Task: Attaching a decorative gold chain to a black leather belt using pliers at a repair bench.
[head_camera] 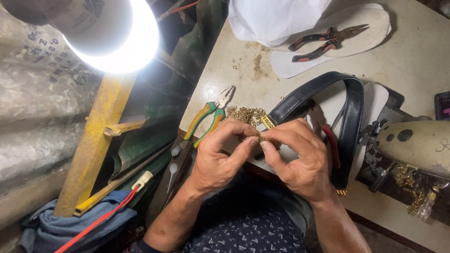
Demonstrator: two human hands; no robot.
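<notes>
While both forearms rise from the lap, the left hand (216, 161) and right hand (300, 161) meet at the near edge of the table (422, 61), knuckles up and wrists bent inward. Thumb and forefinger of each hand are pinched nearly closed on a short run of gold chain (260, 137); its fine links trail back to a loose heap lying on the table just behind the fingers. Green-and-yellow pliers (208, 117) lie to the left of the heap, jaws apart. A black leather strap (349, 117), smooth and stitched, loops round behind the right hand, and a red-handled tool (330, 145) is half hidden by that hand. Further back, red-and-black pliers (323, 41) rest on a pale shoe insole (375, 23). A white cloth (276, 16) sits beside it. A bare lamp (126, 42) glares at upper left, above a yellow post (96, 136).
</notes>
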